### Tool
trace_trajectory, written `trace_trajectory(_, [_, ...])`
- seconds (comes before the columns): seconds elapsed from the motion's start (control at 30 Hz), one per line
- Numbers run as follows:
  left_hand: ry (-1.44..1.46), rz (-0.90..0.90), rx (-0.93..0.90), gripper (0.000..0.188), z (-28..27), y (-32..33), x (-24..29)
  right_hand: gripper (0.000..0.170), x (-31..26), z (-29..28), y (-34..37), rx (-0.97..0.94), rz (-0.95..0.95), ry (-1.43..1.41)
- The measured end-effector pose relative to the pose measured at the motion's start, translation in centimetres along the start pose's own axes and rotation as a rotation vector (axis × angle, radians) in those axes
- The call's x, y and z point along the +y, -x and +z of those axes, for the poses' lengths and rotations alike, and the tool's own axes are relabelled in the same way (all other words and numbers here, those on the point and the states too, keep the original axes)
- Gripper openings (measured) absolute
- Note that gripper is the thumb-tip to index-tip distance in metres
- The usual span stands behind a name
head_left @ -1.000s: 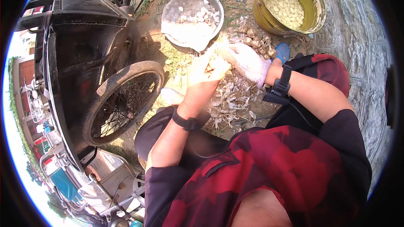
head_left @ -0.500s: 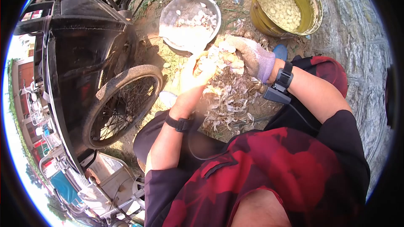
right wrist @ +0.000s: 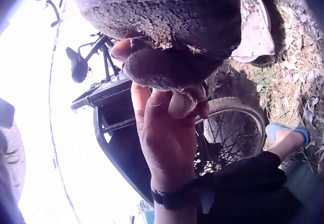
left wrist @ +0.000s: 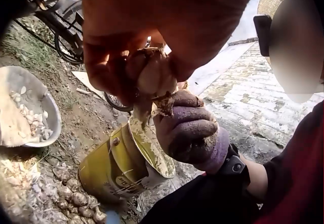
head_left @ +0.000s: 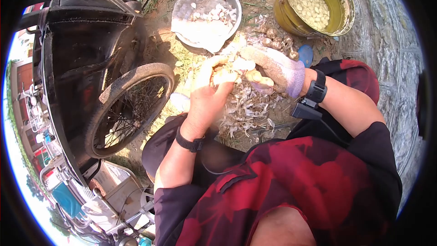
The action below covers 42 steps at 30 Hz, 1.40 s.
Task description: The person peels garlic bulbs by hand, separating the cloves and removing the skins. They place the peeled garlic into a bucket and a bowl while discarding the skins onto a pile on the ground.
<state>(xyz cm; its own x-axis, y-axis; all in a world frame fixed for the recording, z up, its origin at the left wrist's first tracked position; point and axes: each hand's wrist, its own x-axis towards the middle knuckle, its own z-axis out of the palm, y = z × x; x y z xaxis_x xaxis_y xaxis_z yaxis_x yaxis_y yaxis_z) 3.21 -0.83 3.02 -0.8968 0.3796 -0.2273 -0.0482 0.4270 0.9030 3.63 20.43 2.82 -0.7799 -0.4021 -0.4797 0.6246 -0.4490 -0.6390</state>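
Note:
My bare left hand [head_left: 203, 98] holds a whitish garlic bulb [left wrist: 153, 74] between thumb and fingers, over the ground heap of husks. My right hand [head_left: 283, 70], in a dirty lilac work glove with bare fingertips showing, meets it from the right. In the left wrist view its curled fingers [left wrist: 190, 120] pinch a torn, papery piece at the bulb's lower end. From the right wrist, a pale clove [right wrist: 180, 105] shows in the left hand, partly hidden by the glove. Below the hands lie dry garlic skins [head_left: 248, 114].
A grey basin [head_left: 236, 7] with a cloth and loose cloves stands ahead. To its right is a yellow bucket [head_left: 291, 20] of peeled cloves. Whole bulbs [head_left: 276, 44] lie before the bucket. A black cart with a spoked wheel [head_left: 107, 98] stands close on the left.
The hands first part a little, showing loose papery skin between them, and now are close together again. The right hand has shifted slightly right. Basin and bucket stay in place.

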Motion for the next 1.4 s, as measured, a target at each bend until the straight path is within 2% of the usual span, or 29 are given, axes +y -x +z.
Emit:
trace_trajectory(0.07, [0.095, 0.036, 0.003, 0.039, 0.4, 0.4, 1.9, 0.031, -0.2, -0.2, 0.2, -0.119, 0.297, -0.265])
trace_trajectory(0.1, [-0.052, 0.025, -0.047, 0.037, 0.0, 0.6, 1.9, 0.029, 0.0, -0.3, 0.1, -0.143, 0.364, -0.334])
trace_trajectory(0.13, [-0.052, 0.024, -0.050, 0.037, 0.0, 0.5, 2.0, 0.029, 0.0, -0.3, 0.2, -0.141, 0.364, -0.336])
trace_trajectory(0.2, [-0.192, 0.070, -0.017, 0.031, -0.1, 0.5, 2.2, 0.030, -0.1, 0.1, 0.6, -0.119, 0.164, -0.093])
trace_trajectory(0.23, [-0.193, 0.070, -0.018, 0.031, -0.1, 0.4, 2.5, 0.030, 0.3, 0.0, 0.7, -0.119, 0.163, -0.095])
trace_trajectory(0.3, [-0.304, 0.199, 0.015, 0.029, -0.1, 0.4, 3.0, 0.035, 1.4, -0.6, 0.9, -0.070, -0.043, -0.132])
trace_trajectory(0.33, [-0.305, 0.198, 0.015, 0.029, -0.1, 0.5, 3.1, 0.035, 1.6, -1.0, 0.9, -0.071, -0.043, -0.133])
trace_trajectory(0.4, [-0.270, 0.115, 0.044, 0.027, -0.1, 0.5, 3.4, 0.038, 1.5, -1.4, 0.7, -0.226, -0.172, -0.124])
trace_trajectory(0.43, [-0.271, 0.116, 0.048, 0.027, -0.2, 0.5, 3.6, 0.038, 1.1, -1.2, 0.8, -0.229, -0.171, -0.121])
trace_trajectory(0.5, [-0.297, 0.292, 0.124, 0.027, -0.2, 0.5, 4.3, 0.036, -0.2, -0.4, 1.4, -0.249, -0.178, -0.039])
trace_trajectory(0.53, [-0.293, 0.294, 0.129, 0.027, -0.4, 0.6, 4.8, 0.036, -1.2, 0.1, 2.0, -0.250, -0.177, -0.033])
trace_trajectory(0.6, [-0.306, 0.468, 0.088, 0.027, -0.9, 0.9, 6.0, 0.033, -2.8, 1.1, 3.4, -0.228, -0.142, 0.064])
trace_trajectory(0.67, [-0.154, 0.607, 0.098, 0.028, -0.9, 1.1, 6.8, 0.029, -3.2, 1.6, 4.5, -0.243, -0.149, 0.006])
trace_trajectory(0.73, [-0.126, 0.729, 0.068, 0.038, -1.5, 1.5, 8.0, 0.027, -4.0, 1.9, 5.9, -0.315, -0.176, 0.007])
trace_trajectory(0.8, [-0.075, 0.825, 0.030, 0.033, -2.0, 2.2, 9.0, 0.030, -5.0, 2.6, 7.4, -0.406, -0.175, 0.084])
trace_trajectory(0.87, [0.161, 0.988, 0.092, 0.030, -1.0, 2.6, 9.5, 0.025, -5.2, 2.6, 5.6, -0.838, -0.577, 0.176])
trace_trajectory(0.93, [-0.001, 0.614, -0.346, 0.034, -4.8, 4.9, 12.2, 0.027, -4.7, 3.5, 6.9, -0.801, -0.521, 0.037])
trace_trajectory(1.0, [0.127, 1.183, -0.039, 0.029, -1.7, 2.9, 9.7, 0.028, -4.2, 1.0, 8.2, -0.794, -0.512, 0.023])
trace_trajectory(1.03, [0.154, 1.133, -0.063, 0.035, -1.9, 3.3, 9.5, 0.029, -4.0, 0.8, 8.2, -0.796, -0.510, 0.019])
trace_trajectory(1.17, [0.146, 1.100, -0.065, 0.035, -2.0, 3.3, 9.4, 0.033, -3.6, -0.5, 7.8, -0.815, -0.524, 0.006])
trace_trajectory(1.2, [0.138, 1.097, -0.065, 0.035, -2.0, 3.2, 9.4, 0.034, -3.6, 0.9, 6.0, -0.824, -0.534, 0.006])
trace_trajectory(1.37, [0.115, 1.057, -0.054, 0.035, -2.1, 3.2, 9.3, 0.041, -2.7, -1.8, 8.5, -0.860, -0.553, -0.002])
trace_trajectory(1.4, [0.116, 1.050, -0.047, 0.035, -2.0, 3.2, 9.3, 0.042, -3.1, -1.3, 7.1, -0.865, -0.552, 0.000])
